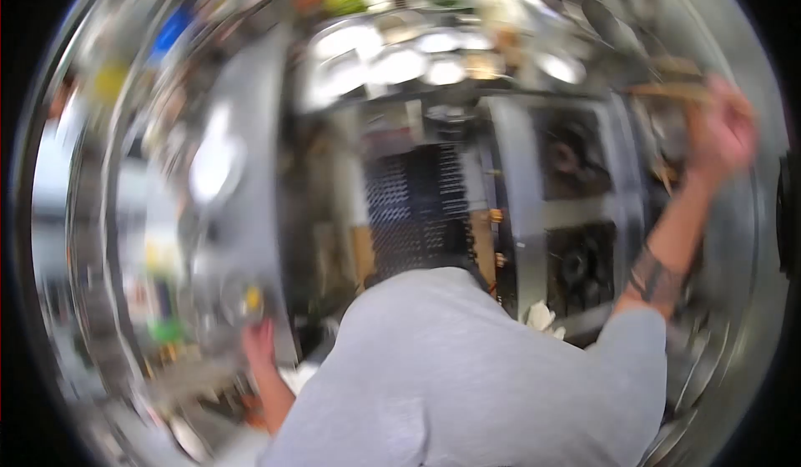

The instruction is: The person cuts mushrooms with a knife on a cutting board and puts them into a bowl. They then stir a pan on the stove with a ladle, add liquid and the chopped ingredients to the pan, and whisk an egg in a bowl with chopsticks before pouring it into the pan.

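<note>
My left hand (260,343) is low on the left, at the edge of a steel counter. Just beyond its fingertips is a small round container (242,300) with something yellow in it; blur hides whether I touch or grip it. My right hand (724,129) is raised at the far right, beyond the stove, with its fingers curled closed. A brownish, stick-like shape (672,92) runs up to that hand, too smeared to name. Whatever the right fingers hold cannot be made out.
Gas burners (577,267) in a steel stove stand to my right. A dark perforated floor mat (421,204) lies ahead between the stove and the left counter (250,133). Several shiny round containers (400,65) stand at the back. A crumpled white cloth (541,317) is by my right side.
</note>
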Tool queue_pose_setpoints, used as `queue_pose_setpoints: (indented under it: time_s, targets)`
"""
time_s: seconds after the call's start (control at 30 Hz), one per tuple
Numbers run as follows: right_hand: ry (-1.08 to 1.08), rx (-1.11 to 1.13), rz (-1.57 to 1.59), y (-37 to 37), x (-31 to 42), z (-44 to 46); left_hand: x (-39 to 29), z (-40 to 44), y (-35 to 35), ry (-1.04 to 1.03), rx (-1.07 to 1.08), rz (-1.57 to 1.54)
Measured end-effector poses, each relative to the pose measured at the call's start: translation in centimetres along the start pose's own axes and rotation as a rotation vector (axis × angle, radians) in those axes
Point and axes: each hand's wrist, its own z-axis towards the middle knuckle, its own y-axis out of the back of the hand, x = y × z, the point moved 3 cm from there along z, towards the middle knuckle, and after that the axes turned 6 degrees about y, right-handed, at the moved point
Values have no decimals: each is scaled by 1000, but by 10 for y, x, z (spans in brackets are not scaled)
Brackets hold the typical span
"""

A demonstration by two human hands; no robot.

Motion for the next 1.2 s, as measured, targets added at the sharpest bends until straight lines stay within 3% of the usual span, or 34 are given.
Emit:
queue_pose_setpoints:
  time_s: [0.03, 0.07, 0.1, 0.17, 0.2, 0.27, 0.37, 0.43, 0.6, 0.77, 0.83, 0.87, 0.93, 0.97, 1.1, 1.2]
  targets:
    - [-44, -59, -96, -15, 44, -2, -4, -6, -4, 67, 97, -89]
    - [-197, 147, -39, -20, 3, -6, -3, 1, 6, 32, 20, -74]
    - [-213, 360, -246, -53, 10, -29, -3, 3, 7, 71, 49, -68]
    - [-768, 627, 82, -115, 49, -118, -1, 8, 14, 37, 37, -64]
    - [-882, 802, 277, -140, 86, -161, -9, -8, 1, -20, 25, -42]
    - [-915, 999, 418, -187, 203, -238, -15, -18, 1, -4, 15, -32]
    - [-912, 1276, 938, -224, 340, -319, -12, -17, 12, -20, 12, -114]
    - [-854, 1459, 934, -237, 409, -354, -14, -22, 13, -3, 2, 6]
    - [-753, 1636, 884, -252, 492, -408, -13, -20, 22, -24, 61, 19]
    - [-682, 1702, 745, -261, 512, -428, -15, -19, 25, -48, 94, 3]
    - [-618, 1867, 668, -264, 511, -422, -13, -13, 29, -50, 85, 30]
    - [-619, 1869, 664, -267, 510, -425, -11, -11, 30, -53, 73, 61]
    - [-628, 1642, 727, -276, 510, -425, -14, -15, 29, -65, 80, 87]
    - [-720, 1670, 766, -280, 514, -427, -17, -17, 27, -82, 83, 111]
    - [-692, 1805, 762, -292, 505, -423, -18, -16, 29, -98, 56, 154]
    - [-671, 1631, 756, -296, 509, -417, -15, -12, 31, -189, 67, 275]
